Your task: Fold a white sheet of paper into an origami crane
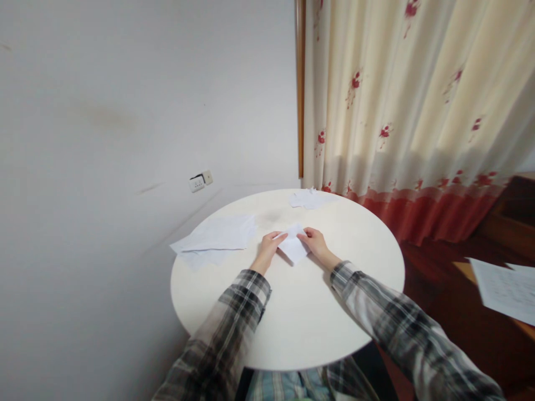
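Grip is clamped on the folded paper (294, 248) from both sides, over the middle of the table (298, 326). Left to right, I record: loose sheets (221, 234), one corner apparently past the table's edge; left hand (268, 250) pinching one side; ragged scraps (307, 199) farther back; right hand (316, 243) pinching the opposite side. Risks, in my judgement: uneven pull could skew a crease or tear the folded paper; a brushing left sleeve (229, 320) could dislodge the sheets.
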Tool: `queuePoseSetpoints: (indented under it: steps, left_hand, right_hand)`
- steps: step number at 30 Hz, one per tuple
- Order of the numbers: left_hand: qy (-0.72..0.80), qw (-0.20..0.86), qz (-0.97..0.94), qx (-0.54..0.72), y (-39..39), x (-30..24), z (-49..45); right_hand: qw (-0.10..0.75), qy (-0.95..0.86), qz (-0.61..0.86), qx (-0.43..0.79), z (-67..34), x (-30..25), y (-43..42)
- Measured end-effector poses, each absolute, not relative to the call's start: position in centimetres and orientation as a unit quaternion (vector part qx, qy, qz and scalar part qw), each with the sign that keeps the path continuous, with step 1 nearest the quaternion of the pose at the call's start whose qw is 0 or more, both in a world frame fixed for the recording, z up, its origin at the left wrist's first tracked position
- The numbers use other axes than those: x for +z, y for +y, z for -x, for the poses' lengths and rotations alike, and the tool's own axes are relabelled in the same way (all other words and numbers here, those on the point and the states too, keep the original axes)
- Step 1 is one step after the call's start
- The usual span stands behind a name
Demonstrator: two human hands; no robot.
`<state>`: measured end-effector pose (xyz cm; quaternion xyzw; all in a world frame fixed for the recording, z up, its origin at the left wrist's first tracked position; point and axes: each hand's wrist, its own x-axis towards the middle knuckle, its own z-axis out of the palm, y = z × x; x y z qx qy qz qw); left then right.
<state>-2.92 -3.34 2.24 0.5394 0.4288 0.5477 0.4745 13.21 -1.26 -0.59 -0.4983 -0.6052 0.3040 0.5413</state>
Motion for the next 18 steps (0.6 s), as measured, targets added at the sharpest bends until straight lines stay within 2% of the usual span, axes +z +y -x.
queuePoseSetpoints:
  steps: [8,18]
  left_hand:
    - [0.445,0.425,-0.604,0.506,-3.0,1.9,2.9]
    - [0.454,0.407,-0.546,0.575,-2.2,1.3,3.2]
  right_hand:
    - [0.561,-0.614,0.477,0.285,-13.3,-0.4,-1.3]
    - [0.578,-0.565,0.442,0.390,-12.9,-0.1,-1.9]
